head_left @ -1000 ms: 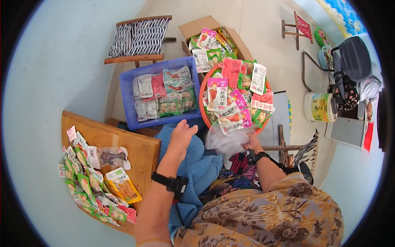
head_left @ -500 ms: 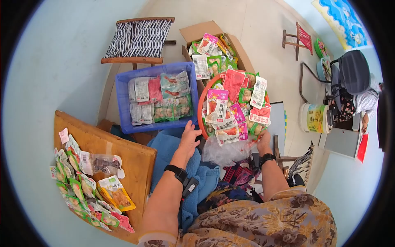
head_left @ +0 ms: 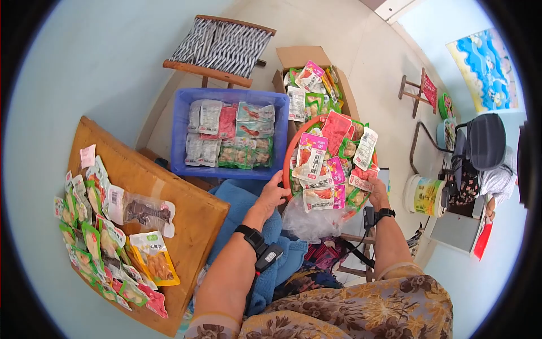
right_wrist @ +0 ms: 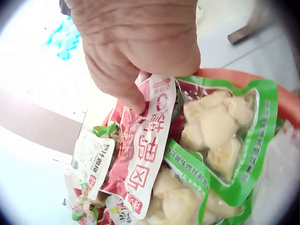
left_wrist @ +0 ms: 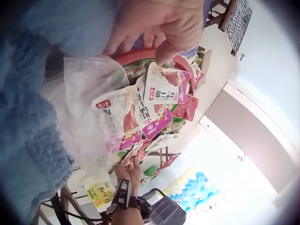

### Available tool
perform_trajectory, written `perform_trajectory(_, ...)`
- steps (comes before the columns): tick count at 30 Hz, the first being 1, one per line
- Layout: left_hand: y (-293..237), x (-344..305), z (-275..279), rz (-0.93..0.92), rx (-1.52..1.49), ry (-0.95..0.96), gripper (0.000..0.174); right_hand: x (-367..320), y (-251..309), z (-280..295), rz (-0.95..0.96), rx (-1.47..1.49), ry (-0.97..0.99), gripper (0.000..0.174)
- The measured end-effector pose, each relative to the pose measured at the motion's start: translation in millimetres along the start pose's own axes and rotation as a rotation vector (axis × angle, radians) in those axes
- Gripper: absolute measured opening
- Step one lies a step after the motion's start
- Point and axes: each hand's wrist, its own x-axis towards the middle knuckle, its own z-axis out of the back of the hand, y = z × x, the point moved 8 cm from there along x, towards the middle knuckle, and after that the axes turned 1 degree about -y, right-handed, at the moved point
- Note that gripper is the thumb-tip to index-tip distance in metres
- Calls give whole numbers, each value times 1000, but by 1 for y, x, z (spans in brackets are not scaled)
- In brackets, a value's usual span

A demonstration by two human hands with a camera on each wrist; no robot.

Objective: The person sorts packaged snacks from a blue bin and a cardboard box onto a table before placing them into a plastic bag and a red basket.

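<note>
An orange basin heaped with sealed snack packets stands before me. My left hand grips its left rim; in the left wrist view the thumb lies over the red rim and the fingers go down outside. My right hand holds the right side. In the right wrist view a digit presses a red-and-white packet beside a green-edged packet of pale chunks, the other fingers hidden. A clear plastic bag hangs at the basin's near side. White-and-pink packets top the heap.
Left of the basin stands a blue crate with packets in rows. Behind is a cardboard box of packets. A wooden board at left bears several packets. A woven stool stands behind the crate; a white bucket is at right.
My left hand has moved right, from beside the crate to the basin's left rim. The right hand has gone from the plastic bag up to the basin's right side.
</note>
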Motion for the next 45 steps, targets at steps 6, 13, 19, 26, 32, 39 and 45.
perform_trajectory(6,-7,-8,12,-75,23,-141,62,-4,21,-10,94,1,-45,17)
perform_trajectory(13,-26,-29,11,-305,119,-183,48,-34,44,4,224,-59,-220,6)
perform_trajectory(19,-60,-76,-4,-433,205,-113,34,-84,94,-15,346,-60,-248,14)
perform_trajectory(26,-108,-177,-23,-664,62,-73,33,-146,165,-64,492,-54,-103,5)
perform_trajectory(32,-114,-290,-15,-773,26,-97,33,-219,225,-144,522,-18,233,19)
perform_trajectory(39,-76,-431,12,-922,-139,-273,42,-305,258,-266,575,-159,515,20)
perform_trajectory(45,3,-559,31,-1125,-285,-599,43,-412,225,-388,618,-280,736,22)
